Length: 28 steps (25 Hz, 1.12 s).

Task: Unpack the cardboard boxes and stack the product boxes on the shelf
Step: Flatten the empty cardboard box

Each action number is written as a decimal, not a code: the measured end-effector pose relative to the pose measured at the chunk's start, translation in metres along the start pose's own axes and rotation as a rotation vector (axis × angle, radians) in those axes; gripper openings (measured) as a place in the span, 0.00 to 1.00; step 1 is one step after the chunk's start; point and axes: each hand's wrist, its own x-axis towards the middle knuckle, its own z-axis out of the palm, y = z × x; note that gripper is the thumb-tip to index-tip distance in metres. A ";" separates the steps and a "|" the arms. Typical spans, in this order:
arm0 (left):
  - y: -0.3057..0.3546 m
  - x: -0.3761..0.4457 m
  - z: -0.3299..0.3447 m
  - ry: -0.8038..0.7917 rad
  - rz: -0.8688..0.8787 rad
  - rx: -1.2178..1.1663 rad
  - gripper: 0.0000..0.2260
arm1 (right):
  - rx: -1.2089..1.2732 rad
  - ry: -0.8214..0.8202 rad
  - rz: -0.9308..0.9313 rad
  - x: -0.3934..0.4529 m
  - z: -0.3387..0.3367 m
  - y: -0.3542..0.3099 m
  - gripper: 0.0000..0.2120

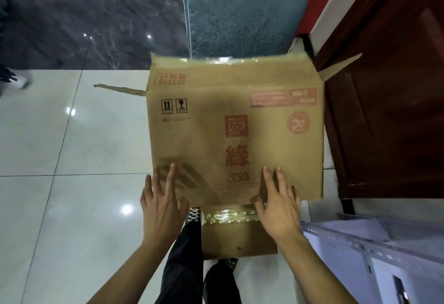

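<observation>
Both hands, left hand (163, 204) and right hand (278, 207), spread flat, grasping nothing, steady the tipped cardboard box (235, 135) for unpacking.

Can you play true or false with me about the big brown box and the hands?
1. Both hands, left hand and right hand, are at the cardboard box with straight fingers. True.
2. The box has blue writing. False: the print is red, with small black symbols.
3. A blue-grey mat lies beyond the box. True.
4. The floor is carpet. False: pale shiny tiles.
5. Flaps stick out at the box's far end. True.
</observation>
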 end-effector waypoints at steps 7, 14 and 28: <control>-0.015 -0.008 0.013 -0.135 -0.199 -0.228 0.42 | 0.091 0.087 0.329 0.001 -0.013 0.050 0.46; -0.024 -0.001 0.010 -0.190 -0.249 -0.382 0.42 | 0.230 0.009 0.467 0.014 -0.009 0.065 0.49; -0.003 -0.011 -0.031 -0.020 -0.132 -0.459 0.45 | 0.528 0.349 0.566 -0.012 -0.038 0.065 0.37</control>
